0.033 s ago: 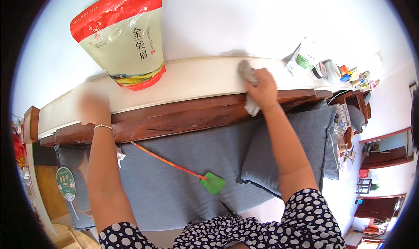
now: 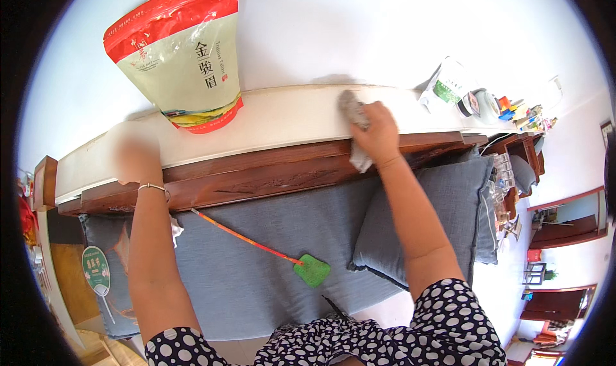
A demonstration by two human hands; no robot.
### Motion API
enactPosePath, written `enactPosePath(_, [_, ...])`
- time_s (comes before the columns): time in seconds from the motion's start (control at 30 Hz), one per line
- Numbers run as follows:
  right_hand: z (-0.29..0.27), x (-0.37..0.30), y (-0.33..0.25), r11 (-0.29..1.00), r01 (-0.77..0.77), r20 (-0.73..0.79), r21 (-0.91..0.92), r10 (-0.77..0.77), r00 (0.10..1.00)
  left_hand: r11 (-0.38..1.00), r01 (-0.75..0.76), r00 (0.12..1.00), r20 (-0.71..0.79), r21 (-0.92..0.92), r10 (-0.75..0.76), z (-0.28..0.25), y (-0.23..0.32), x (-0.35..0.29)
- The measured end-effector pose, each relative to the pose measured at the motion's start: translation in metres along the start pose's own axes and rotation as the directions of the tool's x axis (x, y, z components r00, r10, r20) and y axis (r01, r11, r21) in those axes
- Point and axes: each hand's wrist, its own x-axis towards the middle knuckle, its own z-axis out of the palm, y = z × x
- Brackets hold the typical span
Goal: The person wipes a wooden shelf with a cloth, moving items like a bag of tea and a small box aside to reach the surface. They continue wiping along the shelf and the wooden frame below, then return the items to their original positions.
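My right hand [image 2: 380, 134] is closed around a crumpled greyish rag [image 2: 351, 107]. One part of the rag lies on the white ledge [image 2: 289, 114], and a pale end hangs below the hand over the wooden sofa back [image 2: 263, 173]. At the ledge's left end is my left hand [image 2: 136, 157], with a bracelet at the wrist. Its fingers are smeared by a blur, so I cannot tell whether it holds anything. Between the hands, closer to the left one, a large red and cream pouch [image 2: 183, 64] stands on the ledge against the wall.
On the grey seat cushion [image 2: 231, 282] lies a green flyswatter [image 2: 312, 270]. A grey pillow [image 2: 414, 218] leans at the right. A round green hand fan [image 2: 96, 270] lies far left. A white pouch [image 2: 444, 87] and jars [image 2: 487, 106] stand on the ledge's right part.
My right hand and the rag have shifted a little to the left along the ledge. My left hand stays where it was.
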Motion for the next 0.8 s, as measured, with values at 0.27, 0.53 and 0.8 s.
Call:
enactPosePath(0.27, [0.053,0.011,-0.142,0.977,0.099,0.053,0.187,-0.111,0.992,0.999,-0.009,1.0,0.002,0.05,0.008,0.011,0.001,0.002])
enactPosePath(0.53, [0.049,0.02,-0.104,0.764,-0.127,0.032,0.632,0.138,0.99,0.995,-0.004,1.0,0.024,0.101,0.001,0.027,-0.014,0.012])
enactPosePath(0.8, [-0.061,0.011,0.125,0.904,-0.426,-0.076,0.009,0.426,0.902,0.994,-0.015,0.998,0.057,0.104,0.009,0.034,-0.014,0.016])
